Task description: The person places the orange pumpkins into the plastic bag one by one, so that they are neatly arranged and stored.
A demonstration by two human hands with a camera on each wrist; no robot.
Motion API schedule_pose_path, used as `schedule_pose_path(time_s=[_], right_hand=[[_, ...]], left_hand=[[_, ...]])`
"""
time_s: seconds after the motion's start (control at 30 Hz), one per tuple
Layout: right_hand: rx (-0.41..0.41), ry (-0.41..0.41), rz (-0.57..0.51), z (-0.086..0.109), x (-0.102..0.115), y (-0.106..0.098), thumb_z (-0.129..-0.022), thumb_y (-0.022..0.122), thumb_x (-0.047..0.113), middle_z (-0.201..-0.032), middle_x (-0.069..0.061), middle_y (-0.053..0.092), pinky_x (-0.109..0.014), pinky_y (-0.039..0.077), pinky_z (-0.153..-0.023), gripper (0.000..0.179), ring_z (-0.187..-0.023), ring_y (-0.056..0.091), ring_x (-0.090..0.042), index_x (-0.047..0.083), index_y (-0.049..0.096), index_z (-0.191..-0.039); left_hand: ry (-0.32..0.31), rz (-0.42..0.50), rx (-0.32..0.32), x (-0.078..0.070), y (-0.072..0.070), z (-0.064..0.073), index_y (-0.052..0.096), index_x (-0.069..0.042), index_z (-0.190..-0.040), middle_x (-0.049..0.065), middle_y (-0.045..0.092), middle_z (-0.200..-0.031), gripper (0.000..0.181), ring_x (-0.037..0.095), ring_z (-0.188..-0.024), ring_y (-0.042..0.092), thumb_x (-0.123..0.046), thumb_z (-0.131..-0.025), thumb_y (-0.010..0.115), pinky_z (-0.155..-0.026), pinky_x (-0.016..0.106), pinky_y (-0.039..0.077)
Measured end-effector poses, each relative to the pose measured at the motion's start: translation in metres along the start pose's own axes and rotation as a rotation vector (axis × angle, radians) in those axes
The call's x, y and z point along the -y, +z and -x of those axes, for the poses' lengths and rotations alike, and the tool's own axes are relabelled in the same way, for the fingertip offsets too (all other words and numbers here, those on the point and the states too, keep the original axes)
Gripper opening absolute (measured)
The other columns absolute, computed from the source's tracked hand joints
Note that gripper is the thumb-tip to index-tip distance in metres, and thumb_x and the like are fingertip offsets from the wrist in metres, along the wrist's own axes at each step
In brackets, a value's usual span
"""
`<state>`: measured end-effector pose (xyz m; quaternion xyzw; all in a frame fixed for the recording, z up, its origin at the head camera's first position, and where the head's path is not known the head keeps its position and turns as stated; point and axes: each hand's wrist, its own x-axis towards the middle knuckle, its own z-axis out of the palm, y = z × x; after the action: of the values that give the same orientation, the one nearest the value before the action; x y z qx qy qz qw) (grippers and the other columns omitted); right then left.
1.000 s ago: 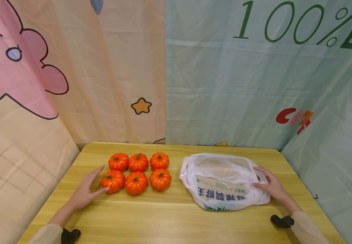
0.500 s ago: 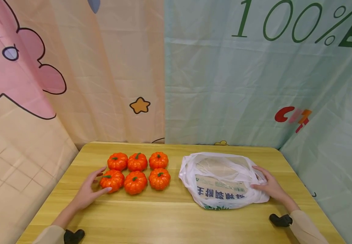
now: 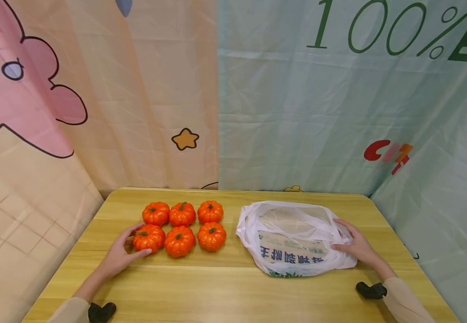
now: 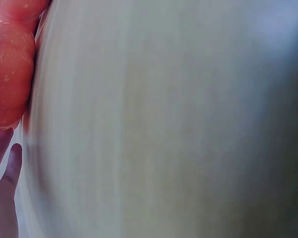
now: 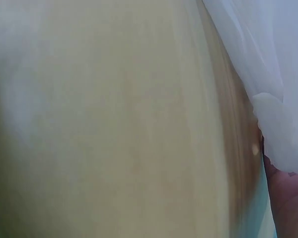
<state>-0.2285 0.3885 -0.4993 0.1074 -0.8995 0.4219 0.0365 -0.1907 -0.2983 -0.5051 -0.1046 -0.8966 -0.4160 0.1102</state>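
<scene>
Several small orange pumpkins with green stems stand in two rows of three on the left of the table in the head view. My left hand point(image 3: 118, 254) is around the left side of the front-left pumpkin point(image 3: 149, 238), thumb in front and index finger behind, spread wide. In the left wrist view fingertips come up close to a pumpkin point(image 4: 10, 79); firm contact cannot be told. On the right lies a white plastic bag point(image 3: 249, 237) with a printed package point(image 3: 292, 247) showing in it. My right hand point(image 3: 359, 246) rests at the bag's right side, thumb and fingers spread; some fingertips are hidden.
The wooden table point(image 3: 201, 291) has its far edge against a printed curtain point(image 3: 298, 112), with more curtain on both sides. Black wrist mounts point(image 3: 371, 290) sit at both sleeves. A narrow strip of table separates the pumpkins from the bag.
My left hand has moved slightly right, bringing thumb and index finger closer around the front-left pumpkin. My right hand stays at the bag. The head view has shifted slightly.
</scene>
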Motion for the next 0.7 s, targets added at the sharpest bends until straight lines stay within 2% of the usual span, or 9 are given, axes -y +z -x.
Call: schedule_pose_path(time_s=[0.2,0.33,0.47,0.57,0.7], right_hand=[[0.014,0.016,0.003,-0.0009,-0.0012,-0.0006,-0.075,0.080,0.013,-0.148,-0.034,0.028,-0.074,0.018,-0.102,0.082,-0.133,0.022,-0.055,0.000,0.036,-0.143],[0.021,0.026,0.002,-0.0011,-0.0004,-0.0009,-0.076,0.080,0.014,-0.149,-0.033,0.027,-0.074,0.018,-0.102,0.082,-0.134,0.022,-0.055,0.001,0.036,-0.143],[0.028,0.036,-0.002,-0.0012,0.0005,-0.0017,-0.076,0.080,0.014,-0.150,-0.033,0.026,-0.075,0.017,-0.102,0.082,-0.135,0.020,-0.055,0.001,0.035,-0.144],[0.031,0.041,-0.004,-0.0010,0.0015,-0.0020,-0.077,0.079,0.014,-0.150,-0.033,0.025,-0.075,0.016,-0.102,0.082,-0.135,0.019,-0.055,0.002,0.035,-0.144],[0.037,0.040,0.000,-0.0004,0.0030,-0.0020,-0.077,0.079,0.015,-0.149,-0.034,0.025,-0.075,0.016,-0.101,0.082,-0.135,0.019,-0.056,0.001,0.034,-0.144]], left_hand=[[-0.017,-0.017,0.018,-0.0012,-0.0017,-0.0017,0.045,-0.015,-0.141,0.012,0.051,-0.134,0.072,-0.006,-0.099,0.045,-0.025,-0.078,0.080,-0.081,0.023,0.045],[-0.052,-0.025,0.036,-0.0016,-0.0027,-0.0033,0.045,-0.014,-0.140,0.013,0.052,-0.135,0.073,-0.001,-0.098,0.049,-0.027,-0.078,0.080,-0.081,0.023,0.046],[-0.077,0.002,0.059,-0.0038,-0.0043,-0.0058,0.045,-0.010,-0.139,0.014,0.050,-0.135,0.073,0.008,-0.100,0.054,-0.027,-0.078,0.080,-0.081,0.019,0.046],[-0.070,0.027,0.074,-0.0049,-0.0051,-0.0076,0.044,-0.007,-0.138,0.017,0.048,-0.136,0.073,0.016,-0.103,0.058,-0.025,-0.078,0.080,-0.081,0.016,0.047],[-0.072,0.043,0.084,-0.0062,-0.0042,-0.0082,0.043,-0.005,-0.138,0.018,0.047,-0.136,0.073,0.017,-0.104,0.059,-0.024,-0.078,0.080,-0.081,0.014,0.047]])
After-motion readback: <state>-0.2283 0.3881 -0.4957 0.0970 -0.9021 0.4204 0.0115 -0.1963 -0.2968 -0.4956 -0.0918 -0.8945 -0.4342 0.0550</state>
